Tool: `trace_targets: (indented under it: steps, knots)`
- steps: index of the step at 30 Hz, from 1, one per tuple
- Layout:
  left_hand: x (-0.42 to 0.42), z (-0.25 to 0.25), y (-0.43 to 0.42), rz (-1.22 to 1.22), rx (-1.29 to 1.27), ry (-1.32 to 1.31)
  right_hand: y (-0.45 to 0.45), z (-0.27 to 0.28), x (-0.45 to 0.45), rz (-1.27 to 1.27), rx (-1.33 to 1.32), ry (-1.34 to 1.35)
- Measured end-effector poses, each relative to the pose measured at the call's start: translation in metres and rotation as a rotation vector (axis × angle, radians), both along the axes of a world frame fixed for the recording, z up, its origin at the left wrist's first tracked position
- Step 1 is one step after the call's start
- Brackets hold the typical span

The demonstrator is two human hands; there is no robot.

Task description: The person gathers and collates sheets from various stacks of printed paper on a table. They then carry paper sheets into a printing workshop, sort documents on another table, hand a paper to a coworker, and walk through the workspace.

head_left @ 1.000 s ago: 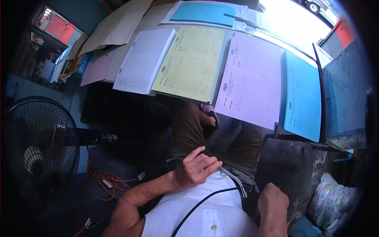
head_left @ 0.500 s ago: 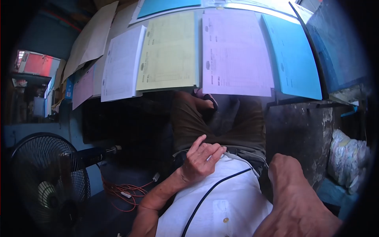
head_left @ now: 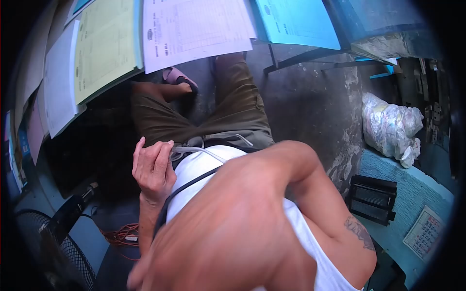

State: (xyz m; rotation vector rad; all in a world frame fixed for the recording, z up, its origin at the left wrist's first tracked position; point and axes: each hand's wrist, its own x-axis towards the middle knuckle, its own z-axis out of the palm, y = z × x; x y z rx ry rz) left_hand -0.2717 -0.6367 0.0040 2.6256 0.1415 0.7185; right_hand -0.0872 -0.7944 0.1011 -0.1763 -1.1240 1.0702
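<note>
My left hand rests at my waist with its fingers bent. Its fingertips meet a grey cord lying across the white shirt, and they look closed on the end of it. Very close to the camera, my right hand is blurred and fills the lower middle of the view. That arm is folded up toward the camera, and its fingers are mostly out of sight. A black cable crosses the shirt and passes behind the right forearm.
Paper stacks in lilac, yellow and blue line the table edge. At right are a stuffed plastic bag, a black slatted object and a calendar. A fan and orange cord lie lower left.
The view has swung to the right, so the papers sit further left. My right hand has risen from beside the waist toward the camera. My left hand stays at the waist.
</note>
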Motion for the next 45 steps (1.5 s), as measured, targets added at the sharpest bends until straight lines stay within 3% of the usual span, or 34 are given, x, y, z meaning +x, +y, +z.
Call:
trace_targets:
  steps: [4,6,7,9,11,14,24,26,27,28,30,32,33,40,45]
  knots:
    - [-0.021,0.001,0.019,0.127,0.094,0.041,0.014,-0.035,0.026,0.079,0.089,-0.043]
    - [-0.034,0.006,0.027,0.176,0.103,0.096,-0.047,-0.087,0.072,-0.363,-0.511,0.018]
    - [-0.037,0.007,0.030,0.174,0.108,0.101,-0.073,-0.121,0.078,-0.666,-0.790,0.205]
    - [-0.043,0.009,0.036,0.235,0.116,0.093,-0.134,-0.222,0.082,-0.989,-1.517,-0.087]
    - [-0.041,0.007,0.040,0.243,0.118,0.080,-0.173,-0.327,0.044,-0.982,-1.687,-0.132]
    - [-0.042,0.010,0.044,0.254,0.120,0.107,-0.172,-0.345,0.020,-0.998,-1.701,-0.124]
    - [-0.006,0.058,0.062,0.390,-0.164,-0.121,-0.152,-0.281,0.018,-0.795,-1.700,-0.300]
    - [-0.002,0.063,0.069,0.409,-0.133,-0.144,-0.116,-0.184,0.040,-1.111,-1.626,-0.658]
    - [0.003,0.064,0.073,0.416,-0.123,-0.172,-0.097,-0.146,0.053,-1.309,-1.374,-0.459]
    - [0.006,0.063,0.074,0.430,-0.130,-0.177,-0.078,-0.082,0.062,-1.296,-1.173,-0.510]
    - [0.012,0.061,0.077,0.417,-0.142,-0.194,-0.056,0.003,0.064,-1.001,-0.641,-0.530]
    - [0.016,0.052,0.075,0.444,-0.163,-0.211,-0.018,0.043,0.051,-0.639,-0.160,-0.431]
    - [0.017,0.047,0.075,0.445,-0.164,-0.221,-0.004,0.062,0.047,-0.535,-0.019,-0.609]
    - [0.009,0.047,0.049,0.380,-0.038,-0.091,-0.030,0.057,0.035,-0.702,-0.084,-0.956]
    - [-0.009,0.047,0.049,0.460,-0.066,-0.068,-0.035,0.061,0.035,-0.815,-0.060,-1.304]
